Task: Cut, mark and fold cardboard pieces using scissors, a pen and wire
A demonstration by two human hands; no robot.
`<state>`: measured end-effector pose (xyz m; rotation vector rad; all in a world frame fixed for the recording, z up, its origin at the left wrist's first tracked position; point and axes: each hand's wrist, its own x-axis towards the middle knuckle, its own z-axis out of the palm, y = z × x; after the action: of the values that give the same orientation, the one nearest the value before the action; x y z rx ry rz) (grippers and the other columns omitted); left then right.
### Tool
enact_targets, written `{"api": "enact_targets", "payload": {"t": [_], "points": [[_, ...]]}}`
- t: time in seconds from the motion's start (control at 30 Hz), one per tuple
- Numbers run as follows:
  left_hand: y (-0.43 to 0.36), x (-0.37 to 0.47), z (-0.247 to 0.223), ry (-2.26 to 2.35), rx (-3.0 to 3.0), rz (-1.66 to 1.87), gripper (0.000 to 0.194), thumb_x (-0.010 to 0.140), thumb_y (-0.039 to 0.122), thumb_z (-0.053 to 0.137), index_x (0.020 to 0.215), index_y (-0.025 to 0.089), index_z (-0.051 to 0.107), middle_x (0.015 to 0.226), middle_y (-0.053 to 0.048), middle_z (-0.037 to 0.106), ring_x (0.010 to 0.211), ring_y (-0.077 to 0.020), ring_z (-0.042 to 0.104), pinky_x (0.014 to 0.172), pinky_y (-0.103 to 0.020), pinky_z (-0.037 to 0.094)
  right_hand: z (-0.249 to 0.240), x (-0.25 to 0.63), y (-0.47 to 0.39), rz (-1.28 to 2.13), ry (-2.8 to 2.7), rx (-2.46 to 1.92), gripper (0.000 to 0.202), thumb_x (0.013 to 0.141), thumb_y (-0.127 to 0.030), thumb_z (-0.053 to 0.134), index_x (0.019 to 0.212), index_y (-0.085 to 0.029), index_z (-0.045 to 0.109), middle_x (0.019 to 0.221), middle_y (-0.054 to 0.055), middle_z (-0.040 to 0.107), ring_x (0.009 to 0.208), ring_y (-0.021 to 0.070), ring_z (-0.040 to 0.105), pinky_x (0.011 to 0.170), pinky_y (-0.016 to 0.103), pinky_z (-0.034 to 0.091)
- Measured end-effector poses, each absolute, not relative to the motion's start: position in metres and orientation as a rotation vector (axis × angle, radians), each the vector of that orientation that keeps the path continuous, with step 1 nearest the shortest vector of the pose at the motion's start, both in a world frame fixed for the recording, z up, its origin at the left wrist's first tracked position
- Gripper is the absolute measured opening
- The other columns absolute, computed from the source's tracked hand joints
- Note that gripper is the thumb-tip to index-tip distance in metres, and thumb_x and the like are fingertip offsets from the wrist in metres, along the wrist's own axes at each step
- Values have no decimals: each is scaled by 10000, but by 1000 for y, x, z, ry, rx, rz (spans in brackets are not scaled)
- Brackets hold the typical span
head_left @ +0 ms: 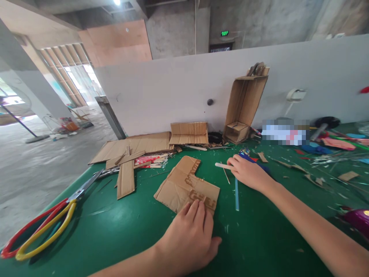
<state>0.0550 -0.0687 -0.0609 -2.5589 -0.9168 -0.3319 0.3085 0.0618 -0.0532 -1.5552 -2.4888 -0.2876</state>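
An L-shaped piece of brown cardboard (175, 182) with dark printed marks lies on the green table. My left hand (188, 234) rests over its near edge, fingertips laid on the cardboard and thumb apart on the table side. To the right, my right hand (249, 173) is closed around one end of a short pale stick (221, 166), which points left toward the cardboard. Just below that stick lie a thin wooden stick (226, 176) and a blue strip (236, 196). Something dark blue (261, 165) shows partly behind my right hand.
Large shears (67, 207) with red and yellow handles lie at left. Cardboard strips (126, 179) and sheets (141, 143) are at the back left. A tall open cardboard box (245, 104) leans on the white partition (173, 88). Scraps clutter the right; a purple object (359, 221) is at the right edge.
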Motion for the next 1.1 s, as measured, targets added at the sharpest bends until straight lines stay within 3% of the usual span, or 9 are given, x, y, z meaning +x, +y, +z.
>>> {"api": "enact_targets", "payload": {"t": [0.07, 0.2, 0.33, 0.47, 0.53, 0.67, 0.8, 0.9, 1.1], "points": [[-69, 55, -60, -904, -2552, -335, 510, 901, 442, 362, 1108, 42, 601, 1139, -192, 641, 1048, -312, 601, 881, -400, 504, -51, 305, 61, -177, -2329, -1595, 185, 913, -253, 378, 1014, -188, 519, 1006, 79, 588, 781, 184, 586, 610, 275, 407], [-70, 52, -58, -942, -2592, -331, 578, 894, 515, 343, 1126, 51, 598, 1172, -191, 628, 1079, -303, 592, 900, -379, 494, -48, 290, 59, 396, -2073, -1508, 300, 887, -476, 441, 1042, -219, 459, 761, -9, 593, 612, 157, 561, 530, 248, 379], [-70, 49, -58, -976, -2657, -341, 698, 863, 626, 288, 1160, 67, 581, 1204, -189, 610, 1111, -305, 574, 904, -381, 492, -45, 273, 50, 733, -2150, -1267, 351, 943, -482, 298, 1109, -224, 469, 752, -19, 571, 605, 139, 532, 550, 250, 395], [-70, 49, -60, -954, -2635, -355, 584, 883, 523, 342, 1141, 61, 588, 1178, -195, 622, 1076, -313, 591, 893, -397, 498, -38, 261, 38, 330, -2355, -1280, 330, 969, -346, 266, 1070, -193, 541, 878, 41, 634, 746, 177, 576, 643, 289, 393], [-69, 50, -62, -950, -2626, -370, 515, 882, 452, 376, 1134, 59, 591, 1174, -192, 624, 1066, -310, 595, 900, -398, 496, -38, 257, 35, 105, -2455, -1283, 322, 964, -272, 269, 1146, -186, 520, 967, 64, 659, 811, 200, 597, 691, 311, 389], [-68, 50, -67, -979, -2623, -450, 445, 868, 369, 400, 1140, 72, 591, 1184, -172, 623, 1075, -292, 588, 894, -386, 506, -47, 254, 35, 21, -2497, -1359, 319, 944, -214, 286, 1224, -189, 435, 1106, 75, 652, 857, 210, 632, 644, 289, 390], [-68, 50, -67, -992, -2632, -494, 434, 860, 353, 408, 1148, 80, 585, 1181, -157, 625, 1080, -283, 581, 903, -383, 503, -56, 258, 35, -3, -2497, -1457, 211, 955, -282, 307, 1040, -217, 489, 961, 28, 673, 724, 189, 641, 533, 260, 331], [-68, 49, -61, -1056, -2691, -445, 435, 836, 359, 434, 1149, 93, 579, 1185, -151, 617, 1090, -284, 569, 902, -380, 502, -58, 262, 35, -46, -2473, -1455, 256, 973, -360, 288, 922, -225, 500, 841, -4, 656, 652, 164, 617, 503, 252, 295], [-70, 49, -56, -1089, -2737, -357, 470, 817, 344, 438, 1191, 84, 551, 1226, -165, 588, 1127, -300, 544, 921, -389, 488, -57, 257, 35, -285, -2485, -1302, 280, 972, -266, 282, 991, -189, 551, 898, 48, 643, 785, 170, 599, 594, 261, 338]]}}
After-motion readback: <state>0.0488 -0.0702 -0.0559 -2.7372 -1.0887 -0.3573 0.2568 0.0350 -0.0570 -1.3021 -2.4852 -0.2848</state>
